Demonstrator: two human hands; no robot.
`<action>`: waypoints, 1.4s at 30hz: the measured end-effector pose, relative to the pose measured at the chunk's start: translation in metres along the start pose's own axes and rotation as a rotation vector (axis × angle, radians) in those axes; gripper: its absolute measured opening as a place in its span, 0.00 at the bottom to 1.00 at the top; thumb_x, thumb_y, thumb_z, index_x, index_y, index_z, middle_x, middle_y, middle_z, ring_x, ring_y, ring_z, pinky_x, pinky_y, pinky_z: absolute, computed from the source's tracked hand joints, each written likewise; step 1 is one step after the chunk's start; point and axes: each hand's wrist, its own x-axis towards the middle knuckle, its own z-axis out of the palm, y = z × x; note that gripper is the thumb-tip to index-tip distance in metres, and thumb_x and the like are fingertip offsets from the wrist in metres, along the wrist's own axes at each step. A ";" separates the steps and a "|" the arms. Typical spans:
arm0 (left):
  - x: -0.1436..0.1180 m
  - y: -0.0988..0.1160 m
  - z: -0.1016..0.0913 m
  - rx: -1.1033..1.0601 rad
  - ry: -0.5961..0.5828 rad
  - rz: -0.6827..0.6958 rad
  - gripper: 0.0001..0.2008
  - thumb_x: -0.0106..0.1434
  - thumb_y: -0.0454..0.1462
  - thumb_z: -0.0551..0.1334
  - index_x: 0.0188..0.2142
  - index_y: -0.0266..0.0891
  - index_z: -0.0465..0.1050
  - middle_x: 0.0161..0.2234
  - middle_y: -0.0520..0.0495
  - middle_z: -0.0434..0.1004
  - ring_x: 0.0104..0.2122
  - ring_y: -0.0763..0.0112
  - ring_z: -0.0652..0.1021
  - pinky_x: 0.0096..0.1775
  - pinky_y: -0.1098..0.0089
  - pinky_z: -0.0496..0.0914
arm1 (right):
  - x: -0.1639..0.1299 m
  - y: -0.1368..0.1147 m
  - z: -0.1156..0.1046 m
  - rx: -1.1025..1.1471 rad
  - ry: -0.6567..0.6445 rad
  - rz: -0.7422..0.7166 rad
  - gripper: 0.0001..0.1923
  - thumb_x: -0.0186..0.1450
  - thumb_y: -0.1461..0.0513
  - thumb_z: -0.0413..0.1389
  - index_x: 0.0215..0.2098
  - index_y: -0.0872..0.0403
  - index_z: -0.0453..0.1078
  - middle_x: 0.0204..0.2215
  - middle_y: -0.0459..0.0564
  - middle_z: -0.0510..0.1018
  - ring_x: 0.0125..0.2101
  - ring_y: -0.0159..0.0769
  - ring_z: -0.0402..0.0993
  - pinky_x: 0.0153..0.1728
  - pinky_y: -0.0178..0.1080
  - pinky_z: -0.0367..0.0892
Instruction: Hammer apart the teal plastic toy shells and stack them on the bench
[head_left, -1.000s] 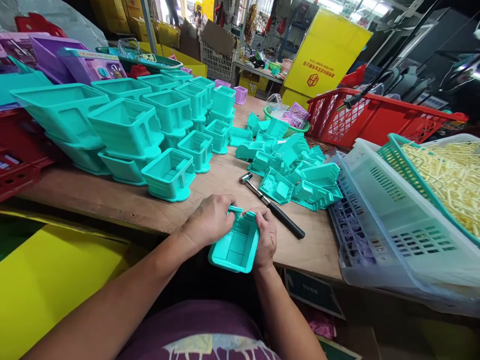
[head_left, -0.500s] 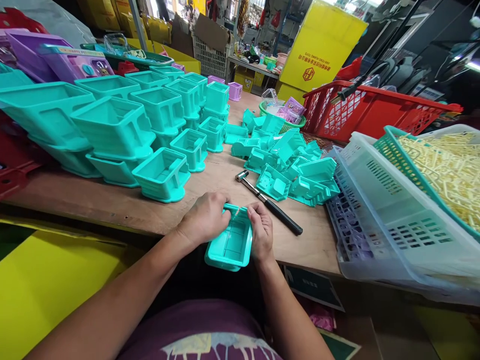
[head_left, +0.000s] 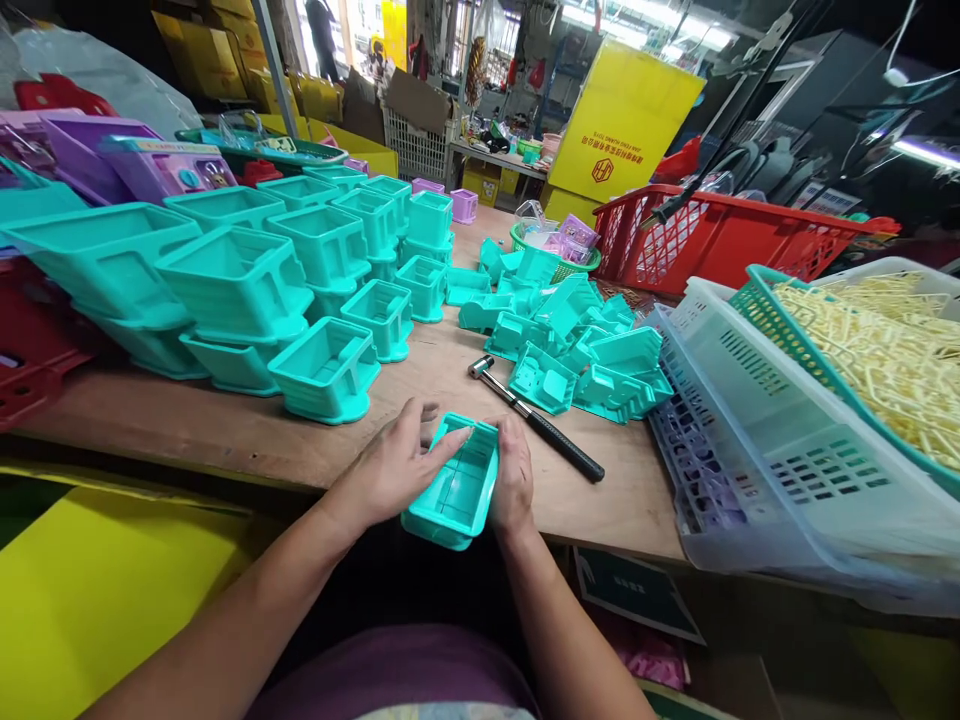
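At the near edge of the wooden bench (head_left: pixel 225 425), a person is seated with both hands on one part. Largest items first: a white perforated crate (head_left: pixel 787 450) sits to the right, with a green basket of cream plastic sprues (head_left: pixel 885 350) resting on top of it; a red basket (head_left: pixel 720 235) stands behind. Rows of stacked turquoise tubs (head_left: pixel 240 280) fill the left half of the bench, and a loose heap of turquoise moulded parts (head_left: pixel 585 345) lies in the middle. A small hammer (head_left: pixel 536 418) lies just right of the hands, head pointing away, untouched.

The turquoise tub (head_left: pixel 457 485) in hand overhangs the front edge of the bench, open side up, tilted toward the person. The left hand (head_left: pixel 390 465) rests against its left wall, fingers extended and partly spread, the index finger laid along the far rim. The right hand (head_left: pixel 512 475) has its fingers closed on the right wall, thumb at the far corner.

Judgement: the step in hand appears to be seating or checking something at the tub's far rim. The next move calls for a steady hold from the right hand while the left presses along that rim.
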 end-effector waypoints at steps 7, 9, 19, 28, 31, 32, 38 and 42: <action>-0.020 0.028 -0.012 0.427 -0.170 0.042 0.43 0.50 0.56 0.67 0.57 0.30 0.64 0.53 0.28 0.72 0.54 0.39 0.73 0.52 0.49 0.69 | 0.009 0.001 -0.003 -0.131 -0.055 -0.054 0.23 0.72 0.45 0.43 0.30 0.51 0.65 0.26 0.44 0.67 0.28 0.34 0.65 0.32 0.37 0.63; -0.019 0.031 -0.012 0.410 -0.208 0.076 0.38 0.50 0.51 0.67 0.57 0.34 0.64 0.50 0.33 0.75 0.50 0.43 0.76 0.48 0.52 0.71 | 0.013 -0.001 -0.008 -0.123 -0.106 -0.054 0.23 0.71 0.45 0.44 0.31 0.51 0.67 0.29 0.45 0.69 0.31 0.34 0.66 0.35 0.37 0.64; -0.008 0.023 -0.005 0.286 -0.193 0.163 0.36 0.47 0.42 0.66 0.56 0.36 0.64 0.47 0.40 0.75 0.44 0.53 0.78 0.44 0.59 0.73 | 0.017 -0.004 -0.011 0.063 -0.417 -0.040 0.25 0.73 0.47 0.40 0.55 0.48 0.71 0.56 0.47 0.73 0.58 0.42 0.66 0.62 0.45 0.56; -0.015 0.033 -0.008 0.481 -0.139 0.172 0.37 0.51 0.49 0.67 0.59 0.37 0.63 0.52 0.36 0.74 0.52 0.47 0.75 0.52 0.54 0.69 | 0.017 -0.004 -0.013 0.074 -0.436 -0.043 0.26 0.72 0.47 0.40 0.51 0.51 0.73 0.50 0.51 0.76 0.55 0.45 0.69 0.60 0.48 0.59; -0.020 0.043 -0.005 0.622 -0.139 0.116 0.38 0.54 0.48 0.66 0.61 0.32 0.61 0.52 0.31 0.73 0.52 0.44 0.75 0.52 0.52 0.69 | 0.015 0.003 -0.012 0.069 -0.377 -0.079 0.25 0.71 0.46 0.43 0.48 0.51 0.74 0.47 0.51 0.77 0.51 0.45 0.71 0.56 0.46 0.62; -0.020 0.046 -0.004 0.656 -0.148 0.103 0.38 0.56 0.48 0.65 0.61 0.30 0.61 0.52 0.29 0.73 0.51 0.43 0.75 0.51 0.52 0.69 | 0.015 0.005 -0.011 0.070 -0.353 -0.087 0.25 0.71 0.46 0.43 0.47 0.51 0.74 0.46 0.50 0.77 0.51 0.44 0.71 0.55 0.45 0.63; -0.015 0.045 -0.006 0.584 -0.149 0.128 0.35 0.57 0.44 0.64 0.61 0.30 0.62 0.51 0.28 0.74 0.50 0.41 0.76 0.49 0.50 0.70 | 0.017 -0.003 -0.006 -0.057 -0.313 -0.138 0.25 0.72 0.49 0.38 0.44 0.51 0.72 0.43 0.51 0.77 0.46 0.42 0.73 0.51 0.45 0.66; -0.007 0.016 -0.020 0.267 -0.095 0.276 0.35 0.57 0.48 0.65 0.62 0.42 0.61 0.55 0.40 0.72 0.54 0.51 0.74 0.54 0.57 0.69 | 0.031 -0.056 -0.008 -0.361 -0.430 -0.314 0.23 0.72 0.47 0.43 0.49 0.52 0.70 0.44 0.52 0.76 0.46 0.43 0.72 0.51 0.45 0.66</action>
